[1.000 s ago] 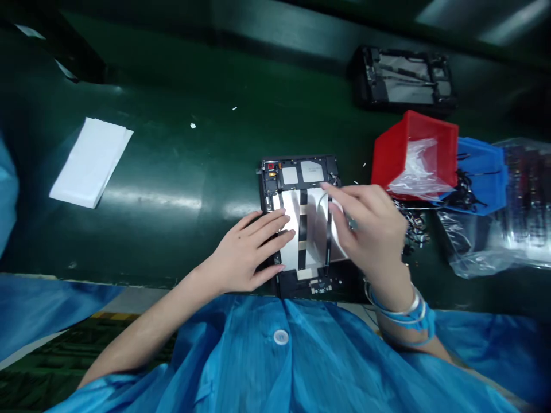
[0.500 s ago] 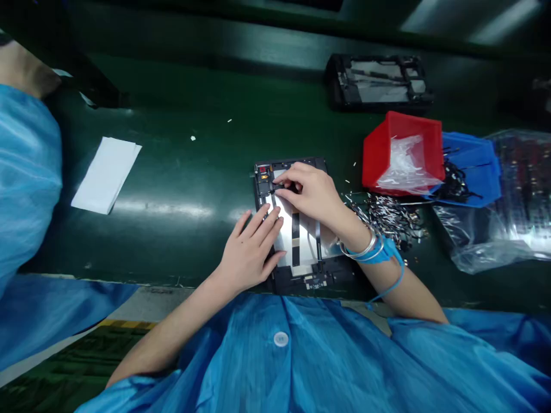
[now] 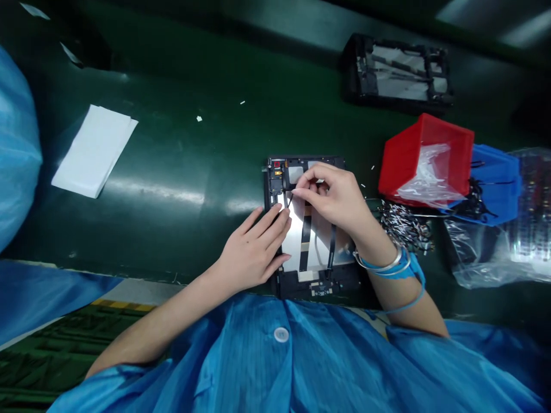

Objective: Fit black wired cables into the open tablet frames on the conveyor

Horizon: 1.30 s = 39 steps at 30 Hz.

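Observation:
An opened tablet-like device with a silvery plate and black flex strips lies at the table's front edge. My left hand rests flat on its left side, fingers spread, fingertips on the silvery plate. Above the upper part of the device, my right hand pinches a thin black strip between thumb and forefinger. The strip's lower end is near my left fingertips. Small red and yellow parts show at the device's upper left corner.
Right of the device stand a red bin with clear bags and a blue bin with black cables. Loose small parts lie before them. Stacked devices are behind, white sheets at left, a person's blue sleeve far left.
My right hand has lifted slightly off the device, and the thin black strip now shows in its pinch. My left hand stays flat on the device. The whole view has shifted a little.

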Tool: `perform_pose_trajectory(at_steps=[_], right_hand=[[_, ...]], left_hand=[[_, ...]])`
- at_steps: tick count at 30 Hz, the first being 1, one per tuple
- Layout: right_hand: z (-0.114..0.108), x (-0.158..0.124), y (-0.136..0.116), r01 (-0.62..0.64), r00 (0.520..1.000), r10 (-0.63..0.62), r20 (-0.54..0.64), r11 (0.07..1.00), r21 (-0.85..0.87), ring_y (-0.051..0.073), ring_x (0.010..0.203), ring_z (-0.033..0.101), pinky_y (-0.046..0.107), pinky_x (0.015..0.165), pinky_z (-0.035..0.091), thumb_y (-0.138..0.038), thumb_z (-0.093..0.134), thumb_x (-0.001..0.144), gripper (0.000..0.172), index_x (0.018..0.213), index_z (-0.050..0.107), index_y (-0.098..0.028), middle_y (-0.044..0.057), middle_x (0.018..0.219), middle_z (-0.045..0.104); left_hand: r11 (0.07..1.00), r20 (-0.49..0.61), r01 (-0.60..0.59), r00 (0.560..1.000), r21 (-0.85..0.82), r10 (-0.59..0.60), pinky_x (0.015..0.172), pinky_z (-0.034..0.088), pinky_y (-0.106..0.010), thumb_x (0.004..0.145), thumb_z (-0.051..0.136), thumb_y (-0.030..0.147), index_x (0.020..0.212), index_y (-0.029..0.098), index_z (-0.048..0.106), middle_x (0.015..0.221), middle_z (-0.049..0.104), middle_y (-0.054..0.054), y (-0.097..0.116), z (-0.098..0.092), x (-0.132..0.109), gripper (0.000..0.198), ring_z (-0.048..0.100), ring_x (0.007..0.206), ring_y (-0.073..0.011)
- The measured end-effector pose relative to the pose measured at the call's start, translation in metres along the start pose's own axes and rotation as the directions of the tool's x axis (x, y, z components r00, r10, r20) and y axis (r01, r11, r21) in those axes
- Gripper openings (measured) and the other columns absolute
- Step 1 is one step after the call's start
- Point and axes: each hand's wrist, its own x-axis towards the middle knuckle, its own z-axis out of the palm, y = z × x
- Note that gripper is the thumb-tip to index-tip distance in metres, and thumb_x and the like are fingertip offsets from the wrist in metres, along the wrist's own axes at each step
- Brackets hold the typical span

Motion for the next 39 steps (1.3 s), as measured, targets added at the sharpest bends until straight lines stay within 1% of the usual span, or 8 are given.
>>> perform_pose_trajectory(at_steps=[9, 16, 22, 25, 27, 31, 35, 39], right_hand=[[0.007, 0.005, 0.000, 0.032, 0.999, -0.027, 0.030, 0.977, -0.209, 0.013, 0.065, 0.049, 0.027, 0.063, 0.034, -0.018, 0.066, 0.078, 0.010, 0.071, 0.059, -0.019, -0.003, 0.068, 0.055], [0.010, 0.005, 0.004, 0.077, 0.997, -0.075, 0.017, 0.969, -0.233, 0.013, 0.066, 0.051, 0.027, 0.063, 0.036, -0.019, 0.065, 0.080, 0.008, 0.072, 0.062, -0.020, -0.003, 0.068, 0.056], [-0.014, -0.027, -0.004, 0.101, 0.969, -0.151, -0.195, 0.964, -0.247, 0.014, 0.066, 0.056, 0.027, 0.062, 0.042, -0.025, 0.059, 0.087, 0.011, 0.092, 0.069, -0.022, 0.000, 0.078, 0.065], [-0.031, -0.069, -0.003, -0.035, 0.939, -0.075, -0.335, 0.950, -0.311, 0.013, 0.061, 0.056, 0.026, 0.058, 0.041, -0.027, 0.058, 0.088, 0.014, 0.095, 0.070, -0.021, 0.001, 0.075, 0.067], [-0.034, -0.098, 0.002, -0.197, 0.925, 0.049, -0.378, 0.910, -0.365, 0.013, 0.056, 0.055, 0.026, 0.054, 0.039, -0.030, 0.058, 0.088, 0.018, 0.096, 0.070, -0.020, 0.001, 0.070, 0.067], [-0.020, -0.135, 0.016, -0.422, 0.893, 0.267, -0.361, 0.776, -0.469, 0.017, 0.050, 0.055, 0.028, 0.048, 0.034, -0.046, 0.059, 0.085, 0.032, 0.093, 0.074, -0.019, 0.002, 0.058, 0.064], [-0.008, -0.139, 0.025, -0.382, 0.889, 0.312, -0.335, 0.909, -0.167, 0.019, 0.065, 0.063, 0.031, 0.055, 0.047, -0.047, 0.064, 0.081, 0.033, 0.096, 0.075, -0.020, 0.006, 0.080, 0.072], [-0.018, -0.126, 0.017, -0.213, 0.910, 0.293, -0.292, 0.937, 0.278, 0.023, 0.115, 0.062, 0.035, 0.085, 0.056, -0.041, 0.068, 0.080, 0.052, 0.130, 0.061, -0.029, 0.003, 0.133, 0.063]], left_hand=[[0.999, 0.022, -0.003, 1.000, -0.037, 0.004, 0.109, 0.035, -0.048, 0.101, 0.034, 0.039, 0.131, 0.003, 0.056, 0.141, 0.053, -0.019, -0.007, -0.002, 0.001, 0.052, 0.048, 0.131, -0.0311], [1.000, 0.058, 0.007, 0.998, -0.030, -0.005, 0.107, 0.036, -0.049, 0.101, 0.034, 0.039, 0.132, 0.007, 0.056, 0.142, 0.052, -0.019, -0.007, -0.002, 0.005, 0.050, 0.049, 0.131, -0.0319], [0.992, 0.019, 0.100, 0.995, -0.073, -0.098, 0.111, 0.030, -0.052, 0.099, 0.041, 0.041, 0.132, 0.010, 0.055, 0.139, 0.055, -0.016, -0.015, -0.002, 0.017, 0.048, 0.046, 0.132, -0.0347], [0.947, -0.020, 0.168, 0.983, -0.276, -0.180, 0.110, 0.035, -0.048, 0.099, 0.042, 0.039, 0.137, 0.015, 0.050, 0.136, 0.058, -0.012, -0.018, -0.008, 0.015, 0.045, 0.048, 0.130, -0.0297], [0.880, -0.072, 0.275, 0.943, -0.387, -0.326, 0.107, 0.039, -0.045, 0.099, 0.043, 0.034, 0.140, 0.020, 0.044, 0.137, 0.056, -0.010, -0.011, -0.012, 0.005, 0.043, 0.049, 0.128, -0.0257], [0.812, -0.092, 0.492, 0.836, -0.315, -0.542, 0.105, 0.038, -0.054, 0.096, 0.048, 0.035, 0.139, 0.023, 0.043, 0.141, 0.049, -0.013, 0.023, -0.006, -0.022, 0.045, 0.045, 0.129, -0.0310], [0.758, -0.052, 0.508, 0.816, -0.410, -0.575, 0.107, 0.036, -0.057, 0.093, 0.053, 0.038, 0.143, 0.022, 0.039, 0.141, 0.046, -0.016, 0.051, 0.011, -0.034, 0.054, 0.041, 0.132, -0.0328], [0.599, -0.045, 0.473, 0.760, -0.646, -0.648, 0.107, 0.039, -0.053, 0.094, 0.054, 0.037, 0.141, 0.025, 0.043, 0.139, 0.049, -0.014, 0.049, 0.020, -0.028, 0.049, 0.045, 0.131, -0.0278]])
